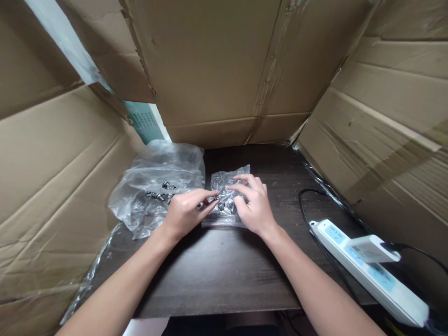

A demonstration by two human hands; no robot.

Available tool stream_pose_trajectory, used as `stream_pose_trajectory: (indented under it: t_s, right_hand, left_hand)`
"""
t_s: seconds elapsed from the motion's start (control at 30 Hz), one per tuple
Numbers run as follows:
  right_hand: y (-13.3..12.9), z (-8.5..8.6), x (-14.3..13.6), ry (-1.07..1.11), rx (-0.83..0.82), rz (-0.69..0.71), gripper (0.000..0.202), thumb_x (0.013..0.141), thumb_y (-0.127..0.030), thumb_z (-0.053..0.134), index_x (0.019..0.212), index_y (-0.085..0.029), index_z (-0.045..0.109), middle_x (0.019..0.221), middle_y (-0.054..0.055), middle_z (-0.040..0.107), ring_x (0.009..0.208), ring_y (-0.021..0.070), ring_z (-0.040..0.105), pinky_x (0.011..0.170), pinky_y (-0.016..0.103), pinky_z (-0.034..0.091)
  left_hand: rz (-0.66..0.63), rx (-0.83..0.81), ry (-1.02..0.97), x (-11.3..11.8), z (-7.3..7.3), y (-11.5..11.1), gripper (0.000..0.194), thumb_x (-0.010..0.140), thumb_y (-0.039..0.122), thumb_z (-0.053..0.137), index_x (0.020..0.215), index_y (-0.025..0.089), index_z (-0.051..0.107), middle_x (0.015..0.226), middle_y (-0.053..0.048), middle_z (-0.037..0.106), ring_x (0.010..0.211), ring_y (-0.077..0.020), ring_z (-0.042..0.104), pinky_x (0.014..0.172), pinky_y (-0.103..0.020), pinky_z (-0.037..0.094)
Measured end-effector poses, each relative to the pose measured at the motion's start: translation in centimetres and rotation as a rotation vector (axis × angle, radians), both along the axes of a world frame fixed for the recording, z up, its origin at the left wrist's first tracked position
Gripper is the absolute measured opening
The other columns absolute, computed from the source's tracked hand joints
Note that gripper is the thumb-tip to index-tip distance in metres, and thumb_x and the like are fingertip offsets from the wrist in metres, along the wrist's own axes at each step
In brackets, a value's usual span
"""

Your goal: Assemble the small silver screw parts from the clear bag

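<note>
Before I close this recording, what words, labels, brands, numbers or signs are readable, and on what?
None can be read.
Teal printed sheet, back left: dark characters, too small.
White rectangular plastic adapter: grey print, too blurred.
Long white plastic power strip: marks on its pale blue panels, too blurred.

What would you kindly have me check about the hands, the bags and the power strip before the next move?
1. Small clear bag resting on the table: ok, it lies beneath the fingers.
2. Left hand at the small clear bag: ok, thumb and fingertips are over it.
3. Secure grip on a small metal piece in the left fingertips: cannot tell, too small.
4. Right hand holding a piece: not ok, its thumb and index finger are apart.
5. Large clear bag fully closed: cannot tell, its film is crumpled.
6. Power strip away from both hands: ok.
</note>
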State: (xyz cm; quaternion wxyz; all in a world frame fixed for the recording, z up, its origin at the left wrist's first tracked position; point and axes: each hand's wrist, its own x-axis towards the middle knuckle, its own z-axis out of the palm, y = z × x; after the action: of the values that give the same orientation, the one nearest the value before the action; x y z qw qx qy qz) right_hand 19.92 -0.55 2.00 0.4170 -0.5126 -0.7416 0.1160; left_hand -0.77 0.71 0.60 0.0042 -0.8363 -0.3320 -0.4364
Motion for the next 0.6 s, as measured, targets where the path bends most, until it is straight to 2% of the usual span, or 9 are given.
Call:
stream_pose_trajectory:
  t_s: [0.07,0.13,0.2,0.27,0.33,0.43,0.5,0.57,0.6]
  right_hand:
    - [-0.06,0.24,0.08,0.125,0.077,0.055,0.046,0.076,-0.013,0.049,0.115,-0.024,0.071,0.121,0.009,0.061,0.112,0.0282,0.056,0.100,0.051,0.045]
    - [-0.11,0.35,0.09,0.161,0.098,0.147,0.052,0.074,-0.011,0.049,0.121,-0.024,0.068,0.129,0.009,0.057,0.115,0.0276,0.055,0.100,0.048,0.047]
    - [-0.09,0.24,0.02,0.040,0.042,0.177,0.039,0.075,-0.012,0.051,0.103,-0.024,0.075,0.128,0.008,0.059,0.114,0.0288,0.055,0.100,0.050,0.046]
    - [-0.05,0.05,-0.08,-0.070,-0.008,0.105,0.026,0.078,-0.013,0.052,0.084,-0.024,0.075,0.118,0.007,0.064,0.111,0.0303,0.055,0.097,0.053,0.045]
    - [-0.04,-0.05,-0.17,-0.001,0.032,0.052,0.029,0.077,-0.012,0.052,0.090,-0.024,0.075,0.111,0.008,0.065,0.106,0.0286,0.058,0.095,0.051,0.047]
    - [-0.08,-0.09,-0.28,0.118,0.094,0.132,0.042,0.075,-0.010,0.049,0.107,-0.024,0.072,0.117,0.008,0.062,0.109,0.0262,0.058,0.093,0.045,0.049]
    - [-0.07,-0.16,-0.32,-0.011,0.060,0.125,0.032,0.076,-0.011,0.052,0.093,-0.024,0.075,0.118,0.007,0.063,0.109,0.0280,0.057,0.094,0.048,0.046]
    - [-0.04,-0.20,-0.30,-0.105,0.019,0.032,0.024,0.078,-0.013,0.053,0.083,-0.023,0.074,0.115,0.007,0.065,0.106,0.0291,0.057,0.093,0.051,0.042]
    - [-0.03,-0.17,-0.27,-0.091,0.024,-0.016,0.025,0.078,-0.012,0.052,0.084,-0.022,0.074,0.112,0.008,0.066,0.103,0.0283,0.058,0.093,0.051,0.042]
  left_hand:
    - [-0.008,0.001,0.007,-0.02,-0.03,0.02,0.017,0.091,0.022,0.069,0.106,0.015,0.072,0.092,-0.005,0.078,0.069,-0.0121,0.071,0.062,-0.022,0.058]
    - [-0.013,0.003,0.008,-0.03,-0.04,0.04,0.017,0.091,0.022,0.069,0.106,0.015,0.072,0.092,-0.004,0.078,0.068,-0.0120,0.071,0.063,-0.022,0.059]
    - [-0.006,0.009,0.004,-0.03,-0.01,0.05,0.016,0.091,0.022,0.068,0.106,0.015,0.072,0.091,-0.004,0.078,0.067,-0.0120,0.071,0.063,-0.022,0.059]
    - [0.005,0.010,0.006,-0.01,0.01,0.07,0.016,0.092,0.023,0.068,0.105,0.016,0.072,0.091,-0.004,0.078,0.067,-0.0121,0.071,0.063,-0.022,0.059]
    - [0.008,0.008,0.015,0.00,-0.01,0.09,0.016,0.091,0.023,0.068,0.105,0.015,0.072,0.091,-0.004,0.078,0.067,-0.0123,0.071,0.063,-0.022,0.059]
    - [-0.008,0.010,0.024,-0.03,-0.11,0.14,0.016,0.091,0.022,0.069,0.105,0.015,0.072,0.091,-0.004,0.078,0.067,-0.0123,0.071,0.063,-0.022,0.058]
    - [-0.008,0.013,0.022,-0.04,-0.17,0.17,0.016,0.091,0.021,0.069,0.105,0.015,0.072,0.092,-0.004,0.078,0.067,-0.0122,0.071,0.063,-0.022,0.058]
    - [-0.002,0.011,0.017,-0.03,-0.22,0.20,0.017,0.090,0.021,0.070,0.106,0.015,0.072,0.092,-0.004,0.078,0.069,-0.0122,0.071,0.063,-0.021,0.058]
    - [-0.001,0.006,0.018,-0.03,-0.25,0.21,0.017,0.090,0.020,0.070,0.106,0.015,0.072,0.092,-0.004,0.078,0.069,-0.0123,0.072,0.063,-0.021,0.058]
